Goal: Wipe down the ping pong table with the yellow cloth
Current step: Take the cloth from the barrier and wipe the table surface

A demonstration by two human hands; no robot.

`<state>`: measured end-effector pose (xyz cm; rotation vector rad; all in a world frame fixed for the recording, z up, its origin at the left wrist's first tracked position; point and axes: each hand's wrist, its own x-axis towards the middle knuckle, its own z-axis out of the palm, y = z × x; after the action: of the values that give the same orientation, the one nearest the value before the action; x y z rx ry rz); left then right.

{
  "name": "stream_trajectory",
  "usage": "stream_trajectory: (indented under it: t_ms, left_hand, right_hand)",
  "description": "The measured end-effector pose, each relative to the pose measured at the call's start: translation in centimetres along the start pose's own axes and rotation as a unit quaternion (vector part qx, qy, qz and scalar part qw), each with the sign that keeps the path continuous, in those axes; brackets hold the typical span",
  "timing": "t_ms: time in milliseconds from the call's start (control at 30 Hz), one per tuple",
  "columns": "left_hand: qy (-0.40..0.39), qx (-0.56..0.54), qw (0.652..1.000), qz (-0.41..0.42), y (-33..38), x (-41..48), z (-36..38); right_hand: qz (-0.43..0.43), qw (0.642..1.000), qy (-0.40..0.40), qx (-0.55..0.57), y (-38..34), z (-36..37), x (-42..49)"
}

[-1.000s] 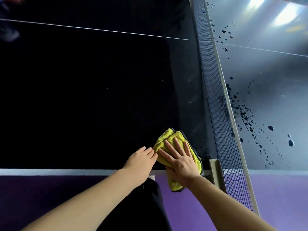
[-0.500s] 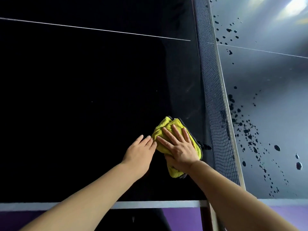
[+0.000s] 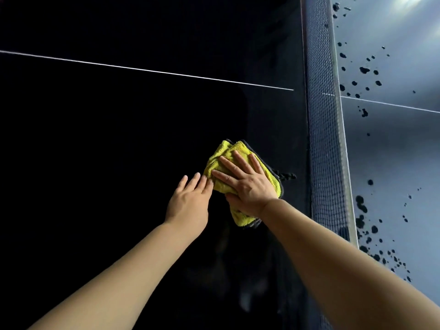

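A folded yellow cloth point(image 3: 223, 154) with a dark hem lies on the dark ping pong table point(image 3: 119, 144), close to the net. My right hand point(image 3: 245, 184) presses flat on top of it with straight, spread fingers. My left hand point(image 3: 190, 198) lies flat on the table just left of the cloth, its fingertips touching the cloth's edge. Part of the cloth is hidden under my right palm.
The net point(image 3: 326, 139) runs up the frame right of the cloth. Beyond it the other half of the table point(image 3: 392, 151) is lit and speckled with many dark droplets point(image 3: 364, 70). A white centre line point(image 3: 142, 70) crosses the near half.
Both hands and the cloth have slid away from the table's near edge, further onto the dark surface. The edge and the purple floor have dropped out of view.
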<state>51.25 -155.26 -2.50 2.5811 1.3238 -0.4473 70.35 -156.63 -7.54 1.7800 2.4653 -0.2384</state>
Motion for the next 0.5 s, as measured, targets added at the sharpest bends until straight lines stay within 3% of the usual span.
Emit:
stream_trajectory:
  t_ms: [267,500]
  left_hand:
    - [0.025,-0.001,0.998,-0.051,-1.5,8.5,-3.2]
    - [0.054,-0.005,0.998,-0.015,0.2,9.8,-3.1]
  right_hand:
    - [0.044,0.999,0.003,-0.001,6.5,-1.8,8.4]
    - [0.111,0.993,0.026,0.03,11.9,-3.1,14.1]
